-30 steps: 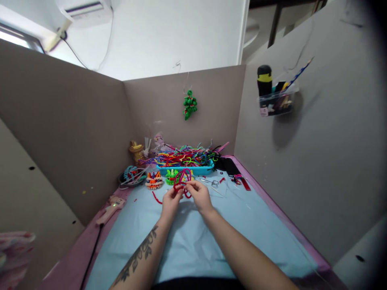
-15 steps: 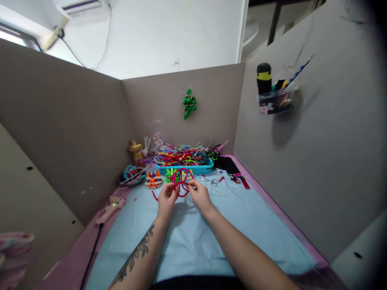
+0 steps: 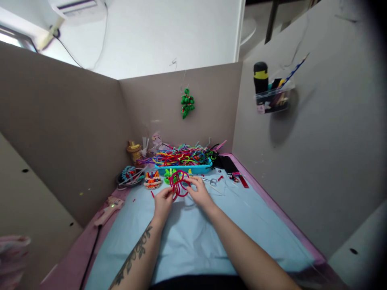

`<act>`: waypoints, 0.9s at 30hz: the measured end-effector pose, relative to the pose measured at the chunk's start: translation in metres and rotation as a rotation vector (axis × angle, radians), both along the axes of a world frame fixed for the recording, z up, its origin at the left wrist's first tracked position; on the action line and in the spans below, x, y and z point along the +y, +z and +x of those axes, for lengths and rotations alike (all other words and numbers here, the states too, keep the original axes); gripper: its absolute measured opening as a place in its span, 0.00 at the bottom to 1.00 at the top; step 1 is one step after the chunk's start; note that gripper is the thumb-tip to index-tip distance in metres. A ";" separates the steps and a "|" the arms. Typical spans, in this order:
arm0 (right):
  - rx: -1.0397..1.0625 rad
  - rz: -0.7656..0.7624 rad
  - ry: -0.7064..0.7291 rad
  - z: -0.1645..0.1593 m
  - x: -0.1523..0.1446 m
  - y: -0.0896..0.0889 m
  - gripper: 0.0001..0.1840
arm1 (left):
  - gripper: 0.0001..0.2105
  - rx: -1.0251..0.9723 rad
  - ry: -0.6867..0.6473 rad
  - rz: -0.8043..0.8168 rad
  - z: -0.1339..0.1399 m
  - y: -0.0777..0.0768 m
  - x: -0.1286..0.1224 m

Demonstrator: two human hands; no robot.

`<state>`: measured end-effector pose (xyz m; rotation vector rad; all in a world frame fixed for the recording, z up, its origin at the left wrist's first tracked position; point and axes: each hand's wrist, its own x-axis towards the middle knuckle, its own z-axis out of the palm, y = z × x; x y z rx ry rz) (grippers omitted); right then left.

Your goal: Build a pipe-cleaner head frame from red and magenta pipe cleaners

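Note:
A red pipe cleaner (image 3: 180,172), bent into several loops, is held up over the table between my two hands. My left hand (image 3: 163,203) pinches it at the lower left, and a short tail sticks out past the knuckles. On the other side, my right hand (image 3: 198,192) has thumb and fingers closed on the right edge of the loops. Just behind the loops sit a green fuzzy figure (image 3: 169,176) and an orange and cream striped one (image 3: 152,180); the loops partly hide the green one.
A blue tray (image 3: 184,169) heaped with coloured pipe cleaners stands at the back. Scissors (image 3: 212,181) lie to the right, near a black phone-like slab (image 3: 228,164). A dark bowl (image 3: 130,181) and a pink glue gun (image 3: 109,211) are at left. Grey partitions (image 3: 181,133) enclose the table.
My left hand has shifted slightly down and left, and my right hand has risen a little along the loops. The loops have turned and spread. The whole view has drifted slightly.

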<state>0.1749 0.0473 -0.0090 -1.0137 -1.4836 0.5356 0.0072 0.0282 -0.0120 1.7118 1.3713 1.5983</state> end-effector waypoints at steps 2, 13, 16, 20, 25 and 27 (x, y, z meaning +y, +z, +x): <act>0.041 -0.024 0.039 -0.002 0.002 -0.004 0.15 | 0.09 0.011 -0.020 -0.002 0.002 0.002 -0.002; 0.266 -0.156 0.168 -0.007 -0.003 0.007 0.14 | 0.08 0.068 -0.093 -0.044 0.006 -0.001 -0.005; 0.267 -0.166 0.077 -0.005 -0.001 0.005 0.15 | 0.08 0.055 -0.082 -0.066 0.003 -0.003 -0.002; 0.257 -0.208 -0.071 0.000 0.006 -0.003 0.14 | 0.10 0.018 -0.047 -0.082 -0.001 -0.006 0.003; 0.120 -0.106 -0.178 0.004 0.003 0.000 0.08 | 0.12 0.014 -0.094 -0.082 -0.002 -0.003 0.003; 0.022 -0.005 -0.199 0.006 -0.004 0.007 0.12 | 0.11 0.026 -0.091 -0.060 -0.002 -0.001 0.002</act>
